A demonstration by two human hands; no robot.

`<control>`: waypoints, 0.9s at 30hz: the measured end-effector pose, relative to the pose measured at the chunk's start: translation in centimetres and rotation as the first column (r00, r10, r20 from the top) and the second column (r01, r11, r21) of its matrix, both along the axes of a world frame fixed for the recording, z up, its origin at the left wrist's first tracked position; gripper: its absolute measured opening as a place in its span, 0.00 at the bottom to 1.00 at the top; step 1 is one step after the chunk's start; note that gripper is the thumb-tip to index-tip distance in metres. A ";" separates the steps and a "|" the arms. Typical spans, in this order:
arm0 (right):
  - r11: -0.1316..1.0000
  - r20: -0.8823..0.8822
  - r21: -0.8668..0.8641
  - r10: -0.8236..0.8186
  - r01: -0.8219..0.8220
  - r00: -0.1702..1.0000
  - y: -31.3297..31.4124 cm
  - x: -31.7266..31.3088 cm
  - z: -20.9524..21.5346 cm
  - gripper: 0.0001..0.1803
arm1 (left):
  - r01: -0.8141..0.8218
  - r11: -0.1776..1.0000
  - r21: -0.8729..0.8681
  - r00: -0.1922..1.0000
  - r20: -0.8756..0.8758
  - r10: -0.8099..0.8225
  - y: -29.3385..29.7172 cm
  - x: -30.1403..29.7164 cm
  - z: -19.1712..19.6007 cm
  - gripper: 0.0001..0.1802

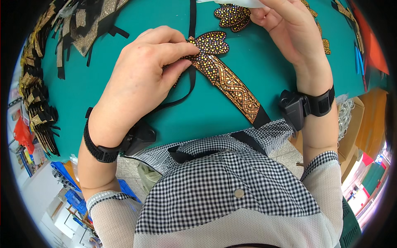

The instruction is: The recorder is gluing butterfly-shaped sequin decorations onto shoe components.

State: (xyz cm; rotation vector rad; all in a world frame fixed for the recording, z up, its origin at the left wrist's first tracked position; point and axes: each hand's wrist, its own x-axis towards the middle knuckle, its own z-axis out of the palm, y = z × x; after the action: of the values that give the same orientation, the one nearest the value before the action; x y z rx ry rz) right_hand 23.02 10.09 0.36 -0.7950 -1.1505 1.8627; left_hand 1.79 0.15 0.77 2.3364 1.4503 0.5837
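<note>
My left hand (142, 68) is closed in a pinch on the knot of a bow-shaped ornament (211, 43), black with shiny gold and amber studs. From the bow a studded strap (231, 87) with a gold pattern slants down to the right and ends in plain black. A thin black band (192, 18) runs from the bow to the top edge, and more of it loops below my left hand. My right hand (291, 31) is raised at the top right, its fingers around a white object (231, 3) that the frame cuts off. Its kind cannot be made out.
The work lies on a green table (215, 111). Gold and black strips (35, 89) line the left edge, with more pieces (89, 29) at the upper left. Another studded bow part (232, 17) lies near my right hand. Blue sticks (359, 60) rest at the right.
</note>
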 end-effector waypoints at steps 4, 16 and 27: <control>1.000 -0.004 0.005 -0.002 0.002 1.000 0.1 0.1 -0.1 0.13 | 0.016 1.000 0.011 1.000 -0.016 -0.016 0.3 0.0 -0.1 0.12; 0.999 -0.005 -0.035 -0.017 0.017 1.000 0.1 -0.1 0.1 0.13 | 0.074 0.996 0.046 0.996 -0.057 -0.071 -0.5 -0.1 0.6 0.13; 0.999 -0.028 -0.022 -0.046 0.045 0.999 0.3 0.2 -0.6 0.13 | -0.201 0.980 -0.001 0.978 -0.049 0.201 -3.2 -1.0 1.3 0.14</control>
State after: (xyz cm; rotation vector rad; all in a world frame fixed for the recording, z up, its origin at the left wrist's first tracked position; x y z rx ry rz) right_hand 23.25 10.41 -0.21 -0.7976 -1.0881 1.8452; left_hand 0.80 -3.06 2.04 2.2288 1.7220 0.5769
